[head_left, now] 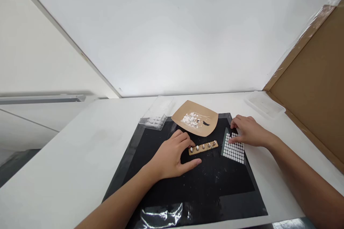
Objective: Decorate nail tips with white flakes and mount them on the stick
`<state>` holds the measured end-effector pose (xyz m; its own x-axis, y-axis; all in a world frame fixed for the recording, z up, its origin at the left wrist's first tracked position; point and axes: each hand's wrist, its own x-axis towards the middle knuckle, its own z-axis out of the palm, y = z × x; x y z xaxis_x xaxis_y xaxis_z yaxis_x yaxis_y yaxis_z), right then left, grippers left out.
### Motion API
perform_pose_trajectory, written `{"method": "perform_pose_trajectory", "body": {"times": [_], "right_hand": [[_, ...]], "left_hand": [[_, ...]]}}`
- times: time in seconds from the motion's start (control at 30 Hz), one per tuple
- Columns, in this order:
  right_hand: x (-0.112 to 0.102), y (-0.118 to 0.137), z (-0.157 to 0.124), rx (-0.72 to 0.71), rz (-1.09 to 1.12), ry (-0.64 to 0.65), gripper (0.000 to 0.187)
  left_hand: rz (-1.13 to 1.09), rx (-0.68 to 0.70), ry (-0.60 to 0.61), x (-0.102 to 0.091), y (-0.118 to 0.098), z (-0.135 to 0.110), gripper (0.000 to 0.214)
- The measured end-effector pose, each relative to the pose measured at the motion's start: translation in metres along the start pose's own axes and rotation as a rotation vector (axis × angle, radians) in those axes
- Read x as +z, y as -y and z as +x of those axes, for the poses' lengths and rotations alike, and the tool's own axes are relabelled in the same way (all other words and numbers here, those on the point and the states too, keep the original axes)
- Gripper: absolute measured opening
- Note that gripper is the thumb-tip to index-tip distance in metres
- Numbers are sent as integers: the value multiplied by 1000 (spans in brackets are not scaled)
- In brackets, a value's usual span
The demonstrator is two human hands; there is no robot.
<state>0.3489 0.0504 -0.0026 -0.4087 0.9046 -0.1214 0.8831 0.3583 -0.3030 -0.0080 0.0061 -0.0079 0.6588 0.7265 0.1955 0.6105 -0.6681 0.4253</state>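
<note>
My left hand (174,156) lies on the black mat with its fingers spread. Its index fingertip touches or nearly touches the left end of a small wooden strip (200,150), and the thumb rests apart in front of it. A row of several short metal posts stands on the strip; the leftmost ones have white tops. To the right, my right hand (248,130) is over a sheet of white dots (234,152). Its thumb tip touches the dots, while the curled fingers sit apart near the sheet's top edge. Nothing shows between that thumb and the fingers.
A tan paper tray (178,114) with white scraps and a black piece stands behind the strip. A clear plastic box (157,112) lies left of it, and a clear lid or shallow box (264,104) at the back right. A cardboard panel (314,78) borders the right side.
</note>
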Motion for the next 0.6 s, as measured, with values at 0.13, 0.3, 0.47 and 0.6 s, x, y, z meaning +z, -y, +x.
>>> {"method": "perform_pose_trajectory", "body": {"times": [0.13,0.3,0.47,0.6], "right_hand": [[3,0,-1,30,-27,13,64],[-1,5,-8,4,-47,67,74],[-2,8,-11,13,4,114,72],[0,8,-14,41,46,101,66]], "left_hand": [[-21,24,-7,-1,2,-1,50],[-91,82,-15,-4,6,-2,77],[-137,115,-44,-6,5,-1,92],[-161,146,-60,-7,4,0,93]]}}
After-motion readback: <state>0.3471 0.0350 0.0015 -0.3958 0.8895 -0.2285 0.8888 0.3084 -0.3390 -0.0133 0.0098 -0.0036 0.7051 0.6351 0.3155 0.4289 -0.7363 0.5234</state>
